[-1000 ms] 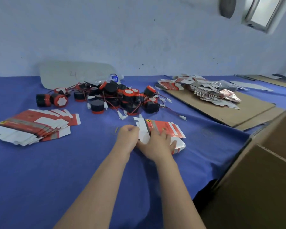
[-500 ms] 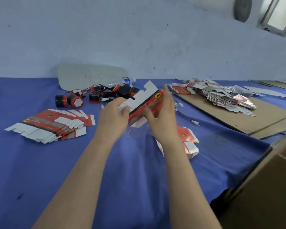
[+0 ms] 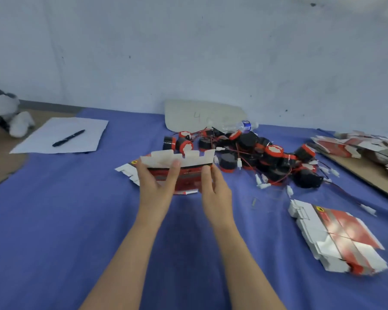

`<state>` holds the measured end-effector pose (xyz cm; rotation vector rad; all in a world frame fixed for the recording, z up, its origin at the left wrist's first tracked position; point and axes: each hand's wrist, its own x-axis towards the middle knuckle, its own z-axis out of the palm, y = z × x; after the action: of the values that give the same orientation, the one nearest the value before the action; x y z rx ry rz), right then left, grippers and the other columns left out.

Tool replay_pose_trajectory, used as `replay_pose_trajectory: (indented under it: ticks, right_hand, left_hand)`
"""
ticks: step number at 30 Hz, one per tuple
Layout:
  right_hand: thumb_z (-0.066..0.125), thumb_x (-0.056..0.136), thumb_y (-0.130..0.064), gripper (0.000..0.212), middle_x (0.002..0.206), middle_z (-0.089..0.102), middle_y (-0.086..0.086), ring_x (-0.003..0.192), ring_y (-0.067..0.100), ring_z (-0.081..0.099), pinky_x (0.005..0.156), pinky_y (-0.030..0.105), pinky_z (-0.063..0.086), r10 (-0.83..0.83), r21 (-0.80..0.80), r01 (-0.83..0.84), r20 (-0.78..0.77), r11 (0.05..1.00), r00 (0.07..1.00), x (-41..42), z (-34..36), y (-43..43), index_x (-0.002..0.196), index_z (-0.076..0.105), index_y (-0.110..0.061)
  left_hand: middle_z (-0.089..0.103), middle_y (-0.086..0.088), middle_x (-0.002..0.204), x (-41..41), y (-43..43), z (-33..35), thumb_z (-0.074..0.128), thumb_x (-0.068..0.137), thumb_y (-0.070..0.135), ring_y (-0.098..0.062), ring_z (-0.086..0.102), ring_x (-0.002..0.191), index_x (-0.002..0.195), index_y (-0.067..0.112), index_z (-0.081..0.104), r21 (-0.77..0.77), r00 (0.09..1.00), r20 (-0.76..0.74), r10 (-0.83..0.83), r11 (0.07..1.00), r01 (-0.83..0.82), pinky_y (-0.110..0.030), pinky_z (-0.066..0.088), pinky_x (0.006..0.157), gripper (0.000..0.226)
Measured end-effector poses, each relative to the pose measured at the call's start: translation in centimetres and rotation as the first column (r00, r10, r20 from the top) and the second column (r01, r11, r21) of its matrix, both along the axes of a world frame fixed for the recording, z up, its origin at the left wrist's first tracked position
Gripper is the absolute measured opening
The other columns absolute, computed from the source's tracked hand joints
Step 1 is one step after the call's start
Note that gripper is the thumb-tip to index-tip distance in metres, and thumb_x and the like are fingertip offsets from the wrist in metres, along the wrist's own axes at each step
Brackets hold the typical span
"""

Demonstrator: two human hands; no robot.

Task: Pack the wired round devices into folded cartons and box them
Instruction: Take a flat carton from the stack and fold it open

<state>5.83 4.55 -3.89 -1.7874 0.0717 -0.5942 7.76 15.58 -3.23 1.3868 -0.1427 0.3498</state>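
A flat red-and-white carton [image 3: 188, 173], its white flaps pointing up, is held upright just above the blue table [image 3: 54, 220]. My left hand [image 3: 155, 189] grips its left part with the thumb on the front. My right hand [image 3: 215, 191] pinches its right edge. White flaps of a stack of flat cartons [image 3: 127, 172] stick out from behind my left hand. A tangled heap of black-and-red round devices [image 3: 255, 153] with red wires and white plugs lies behind and to the right. A second stack of flat cartons [image 3: 338, 238] lies at the near right.
A white sheet [image 3: 61, 137] with a black pen [image 3: 68, 138] lies at the far left beside brown cardboard [image 3: 0, 162]. A grey board [image 3: 202, 115] and a plastic bottle [image 3: 244, 125] stand by the wall. More cartons [image 3: 356, 146] lie on cardboard at the far right.
My hands lifted the carton off the right stack and carried it left, down towards the left stack. The view swung left, so the brown box at the right has left the frame.
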Motion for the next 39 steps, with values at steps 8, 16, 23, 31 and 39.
replay_pose_trajectory:
  ticks: [8, 16, 23, 31, 39]
  right_hand:
    - [0.036, 0.099, -0.049, 0.045, 0.09, 0.073, 0.0, 0.09, 0.016, 0.068, 0.087, 0.042, 0.054, -0.062, 0.068, 0.067, -0.072, 0.995, 0.995, 0.6, -0.5, -0.2, 0.088, 0.071, -0.023]
    - [0.033, 0.093, -0.054, 0.034, 0.081, 0.066, 0.004, 0.074, 0.018, 0.064, 0.073, 0.037, 0.053, 0.042, -0.109, -0.043, -0.016, 0.993, 0.999, -0.2, -1.1, 1.0, 0.101, 0.056, -0.031]
    - [0.05, 0.098, -0.035, 0.03, 0.112, 0.068, -0.006, 0.103, 0.006, 0.063, 0.086, 0.021, 0.051, 0.254, 0.135, -0.26, 0.06, 0.956, 0.965, -0.6, 0.7, -0.5, 0.127, 0.056, -0.028]
    - [0.05, 0.091, -0.015, 0.027, 0.096, 0.068, -0.007, 0.081, 0.007, 0.064, 0.068, 0.023, 0.05, 0.175, 0.34, -0.147, -0.055, 0.929, 0.983, -0.2, 0.5, -0.5, 0.112, 0.058, -0.029]
    - [0.045, 0.083, -0.004, 0.036, 0.082, 0.065, -0.021, 0.073, -0.001, 0.059, 0.064, 0.015, 0.047, 0.039, 0.199, -0.073, 0.169, 0.977, 0.985, -0.3, 0.6, 0.3, 0.088, 0.054, -0.038]
  left_hand:
    - [0.055, 0.008, 0.118, 0.9, 0.9, -1.3, 0.054, 0.078, 0.055, 0.009, 0.055, 0.102, 0.121, 0.027, 0.037, 0.066, 0.995, 0.071, 0.065, 0.995, -0.07, -0.003, 0.045, 0.073, 0.055]
    - [0.059, 0.022, 0.093, -0.4, -1.0, -1.6, 0.036, 0.102, 0.035, 0.013, 0.055, 0.087, 0.094, 0.039, 0.046, 0.077, 0.991, 0.128, 0.034, 0.996, -0.044, -0.004, 0.041, 0.071, 0.013]
    - [0.066, 0.009, 0.111, -0.7, -1.0, -1.0, 0.031, 0.085, 0.058, -0.007, 0.063, 0.102, 0.118, 0.034, 0.057, -0.07, 0.988, 0.093, -0.123, 0.989, 0.13, -0.021, 0.053, 0.078, 0.048]
    - [0.065, 0.008, 0.114, -0.8, -1.6, -0.7, 0.036, 0.091, 0.052, -0.004, 0.064, 0.098, 0.122, 0.031, 0.056, -0.181, 0.988, -0.029, -0.152, 0.973, 0.144, -0.021, 0.051, 0.069, 0.042]
    - [0.042, -0.002, 0.136, -1.1, -1.8, -2.2, 0.038, 0.099, 0.036, -0.001, 0.04, 0.125, 0.121, 0.018, 0.046, 0.287, 0.901, 0.424, 0.09, 0.93, -0.228, -0.009, 0.036, 0.096, 0.03]
